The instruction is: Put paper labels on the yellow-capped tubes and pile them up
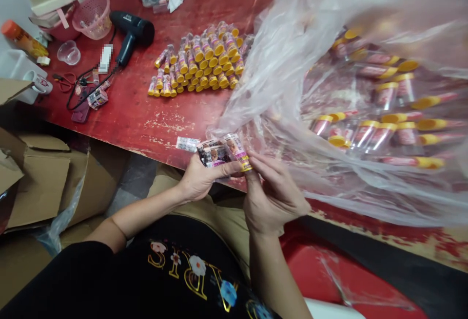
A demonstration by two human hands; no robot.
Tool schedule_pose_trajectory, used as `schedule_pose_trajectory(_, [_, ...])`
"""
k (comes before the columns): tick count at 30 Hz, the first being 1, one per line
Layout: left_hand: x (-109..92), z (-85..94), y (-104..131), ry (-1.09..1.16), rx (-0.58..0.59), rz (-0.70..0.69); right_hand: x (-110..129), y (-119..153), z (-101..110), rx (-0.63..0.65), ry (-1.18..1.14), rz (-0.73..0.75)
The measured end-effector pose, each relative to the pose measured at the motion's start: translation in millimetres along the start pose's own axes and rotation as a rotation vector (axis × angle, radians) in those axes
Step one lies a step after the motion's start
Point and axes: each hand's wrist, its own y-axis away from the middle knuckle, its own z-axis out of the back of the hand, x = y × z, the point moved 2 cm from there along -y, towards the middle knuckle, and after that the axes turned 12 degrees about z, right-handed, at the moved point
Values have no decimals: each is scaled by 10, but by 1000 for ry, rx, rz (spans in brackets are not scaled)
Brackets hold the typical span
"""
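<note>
While printed labels (212, 154) are gripped by the closed fingers of the left hand (197, 178), a small yellow-ended tube (236, 150) is steadied beside them and pinched at its near end by the closed fingers of the right hand (271, 195), by the near edge of the red tabletop (146, 119). A light, even pinch seems best, so that the tube is kept straight and the labels uncreased. Farther off, yellow-capped tubes (204, 58) are heaped, left of a clear plastic bag (280, 63)

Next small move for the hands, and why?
Probably ease the front label clear of the label stack with the right hand: its fingertips are at that label's yellow end, while the left hand holds the stack.
</note>
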Motion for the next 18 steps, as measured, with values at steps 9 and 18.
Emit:
schedule_pose_trajectory(9, [-322,358,-301,361,-140,-15,-685,-506,-1019,125,-94,-63])
schedule_pose_trajectory(18, [-541,782,-265,400,-341,-127,-1337,-1236,-2765,674,218,294])
